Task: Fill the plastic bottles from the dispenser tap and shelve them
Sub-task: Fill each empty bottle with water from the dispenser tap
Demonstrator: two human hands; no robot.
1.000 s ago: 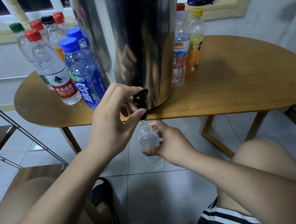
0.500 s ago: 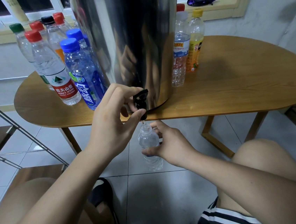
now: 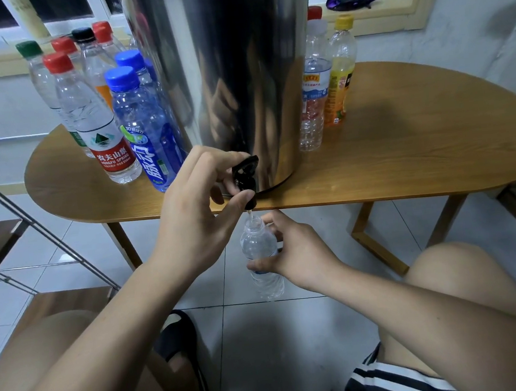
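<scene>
My left hand (image 3: pixel 195 214) pinches the black tap (image 3: pixel 243 177) with curled fingers. My right hand (image 3: pixel 294 252) grips the small clear bottle (image 3: pixel 261 258), mouth just under the spout.

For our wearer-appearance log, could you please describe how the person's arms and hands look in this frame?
The left forearm and right forearm are bare, with no sleeves in view. The left hand and right hand wear no gloves, and no rings, watch or bands show. Lower down are dark shorts with white stripes and a black sandal.
</scene>
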